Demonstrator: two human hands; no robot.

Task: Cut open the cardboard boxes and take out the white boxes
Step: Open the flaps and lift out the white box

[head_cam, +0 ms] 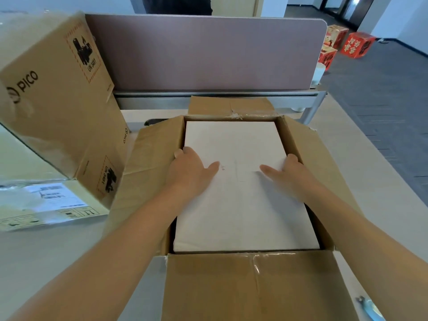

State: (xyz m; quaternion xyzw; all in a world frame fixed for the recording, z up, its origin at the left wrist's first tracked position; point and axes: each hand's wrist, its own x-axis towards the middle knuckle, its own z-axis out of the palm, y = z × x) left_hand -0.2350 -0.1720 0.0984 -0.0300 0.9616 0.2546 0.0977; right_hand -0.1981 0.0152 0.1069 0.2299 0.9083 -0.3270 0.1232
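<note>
An opened cardboard box [243, 286] sits in front of me on the table, all flaps folded outward. A white box [234, 140] fills its inside, lying flat. My left hand [188, 172] holds the white box's left edge, fingers curled down over the side and thumb lying on top. My right hand [289, 173] holds the right edge the same way, fingers tucked between the white box and the cardboard wall, thumb on top.
A tall closed PICO cardboard box [55, 93] stands at the left, with another labelled box [46, 205] below it. A mauve desk divider [203, 52] runs behind. Red boxes [356, 44] sit on the floor far right. A metal tool [370, 309] lies at the bottom right.
</note>
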